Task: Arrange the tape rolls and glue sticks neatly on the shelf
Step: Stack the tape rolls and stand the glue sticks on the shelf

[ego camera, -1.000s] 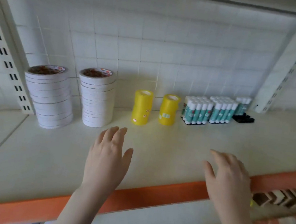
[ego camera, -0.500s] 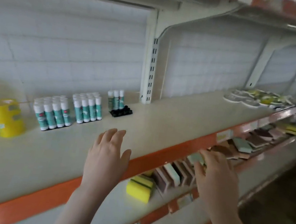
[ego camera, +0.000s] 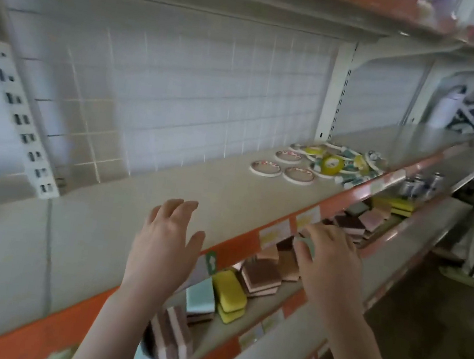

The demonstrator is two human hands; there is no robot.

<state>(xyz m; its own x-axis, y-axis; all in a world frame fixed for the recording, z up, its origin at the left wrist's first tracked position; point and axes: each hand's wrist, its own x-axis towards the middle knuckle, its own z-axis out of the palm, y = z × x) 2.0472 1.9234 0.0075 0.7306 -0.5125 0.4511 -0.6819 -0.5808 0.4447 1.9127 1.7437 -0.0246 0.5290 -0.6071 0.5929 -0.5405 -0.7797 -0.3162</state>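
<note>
Hovering both hands, left [ego camera: 165, 243] and right [ego camera: 329, 262], spread and empty over the near edge of the shelf [ego camera: 203, 193], probably because the messy tape rolls [ego camera: 319, 166] sit far right, well out of reach.

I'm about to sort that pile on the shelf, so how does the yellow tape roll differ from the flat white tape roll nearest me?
The yellow tape roll stands tilted on edge within the heap; the flat white tape roll lies flat, apart from the heap. The yellow one looks thicker; the white one is a thin ring around a red-printed centre. Both are round and sit on the same cream shelf.
</note>
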